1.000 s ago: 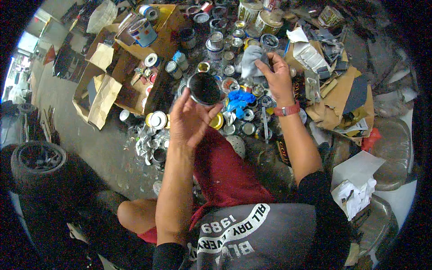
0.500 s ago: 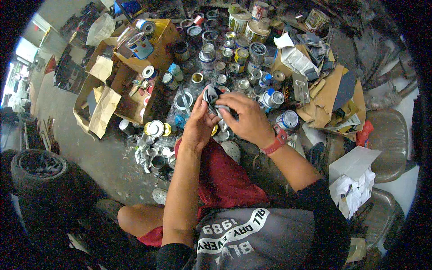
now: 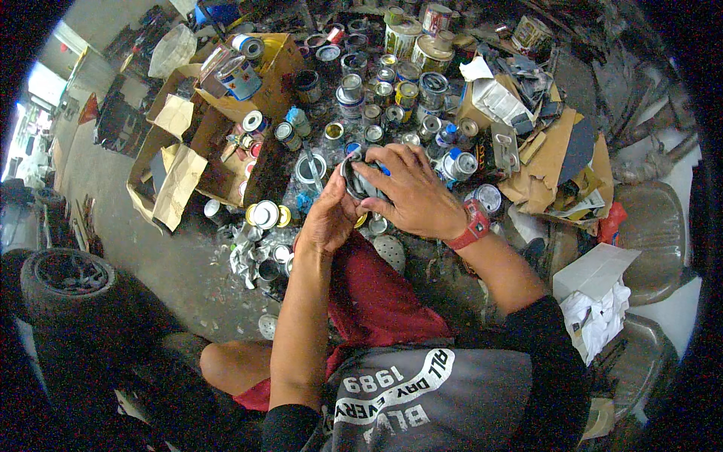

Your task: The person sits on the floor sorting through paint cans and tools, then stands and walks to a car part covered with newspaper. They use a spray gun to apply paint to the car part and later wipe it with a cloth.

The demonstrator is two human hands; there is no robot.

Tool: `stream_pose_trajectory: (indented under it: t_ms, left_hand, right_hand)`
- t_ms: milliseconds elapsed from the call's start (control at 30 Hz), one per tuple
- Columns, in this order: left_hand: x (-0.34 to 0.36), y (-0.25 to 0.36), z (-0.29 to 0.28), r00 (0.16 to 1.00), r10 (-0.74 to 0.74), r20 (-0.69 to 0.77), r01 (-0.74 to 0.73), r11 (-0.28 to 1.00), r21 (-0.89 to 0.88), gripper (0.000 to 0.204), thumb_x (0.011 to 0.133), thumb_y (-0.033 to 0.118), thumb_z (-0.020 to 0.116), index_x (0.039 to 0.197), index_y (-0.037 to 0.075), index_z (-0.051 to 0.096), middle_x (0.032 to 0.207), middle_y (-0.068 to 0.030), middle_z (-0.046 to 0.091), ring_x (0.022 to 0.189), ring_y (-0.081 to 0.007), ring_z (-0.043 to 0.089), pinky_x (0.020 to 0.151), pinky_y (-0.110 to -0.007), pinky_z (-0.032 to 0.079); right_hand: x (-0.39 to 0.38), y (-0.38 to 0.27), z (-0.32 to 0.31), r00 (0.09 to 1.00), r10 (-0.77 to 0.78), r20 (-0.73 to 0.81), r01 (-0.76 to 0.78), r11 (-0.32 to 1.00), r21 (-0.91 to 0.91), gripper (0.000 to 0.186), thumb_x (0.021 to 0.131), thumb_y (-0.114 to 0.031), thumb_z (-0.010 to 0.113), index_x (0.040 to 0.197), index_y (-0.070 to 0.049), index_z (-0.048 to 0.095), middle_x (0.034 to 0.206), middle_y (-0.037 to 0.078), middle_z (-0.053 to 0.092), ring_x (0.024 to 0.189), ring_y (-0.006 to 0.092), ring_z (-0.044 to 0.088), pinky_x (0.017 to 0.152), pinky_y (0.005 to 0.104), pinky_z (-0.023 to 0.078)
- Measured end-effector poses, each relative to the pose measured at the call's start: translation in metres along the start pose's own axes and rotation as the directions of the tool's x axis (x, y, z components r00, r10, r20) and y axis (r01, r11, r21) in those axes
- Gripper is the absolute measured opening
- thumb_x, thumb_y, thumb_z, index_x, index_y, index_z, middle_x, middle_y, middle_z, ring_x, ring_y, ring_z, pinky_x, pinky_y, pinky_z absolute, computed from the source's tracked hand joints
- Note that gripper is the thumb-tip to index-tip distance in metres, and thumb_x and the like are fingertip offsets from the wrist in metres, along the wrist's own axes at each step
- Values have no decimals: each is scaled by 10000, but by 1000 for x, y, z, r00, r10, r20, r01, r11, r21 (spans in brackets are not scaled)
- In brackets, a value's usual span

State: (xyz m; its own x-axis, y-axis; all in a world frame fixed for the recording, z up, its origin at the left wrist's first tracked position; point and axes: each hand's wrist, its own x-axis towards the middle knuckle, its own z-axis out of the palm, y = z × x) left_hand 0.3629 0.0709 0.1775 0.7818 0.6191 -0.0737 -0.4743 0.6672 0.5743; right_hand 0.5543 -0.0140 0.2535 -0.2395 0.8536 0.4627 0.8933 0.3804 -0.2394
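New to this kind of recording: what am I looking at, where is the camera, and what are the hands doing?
There is no machine here, just a person's bare hands. The wide fisheye camera sits on the person's head and looks down, so straight edges bend near the rim. The left hand holds a small round container; the right hand, with a red watch on its wrist, holds a grey cloth at its mouth. On the dark floor stand many cans, with an open cardboard box to the left and torn cardboard to the right.
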Motion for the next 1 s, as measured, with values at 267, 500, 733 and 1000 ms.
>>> stream_pose_trajectory:
  t_ms: [267,500,733,1000]
  left_hand:
    - [6,-7,8,991,127,-51,-124,990,60,751,1042,286,732,1672,109,364,1548,-85,571,1305,-224,665,1012,-402,615]
    - [5,-8,6,994,96,-48,-92,992,84,770,1036,270,741,1682,120,350,1542,-90,589,1326,-245,663,1047,-409,598]
    - [9,-9,2,995,82,-50,-74,985,158,817,1029,344,733,1704,150,316,1635,-91,478,1423,-279,568,1086,-467,571]
    - [7,-8,6,999,38,-29,-31,976,214,887,990,373,782,1708,153,312,1633,-59,501,1432,-249,561,1068,-415,568]
  right_hand:
    - [4,10,-10,964,31,264,-2,994,-109,513,924,-309,777,1330,-25,644,1439,129,557,1365,348,502,1145,483,432]
    - [9,47,-14,938,55,343,-206,883,422,244,937,-166,708,1099,17,692,1110,191,704,1077,391,683,965,469,538]
    - [6,46,-14,938,240,248,-337,794,506,299,949,-177,773,1147,41,719,1025,108,722,976,255,692,940,377,533]
    - [19,34,-3,950,311,-27,-274,872,405,181,938,-114,723,1095,-25,735,1072,183,716,1029,397,708,907,459,573]
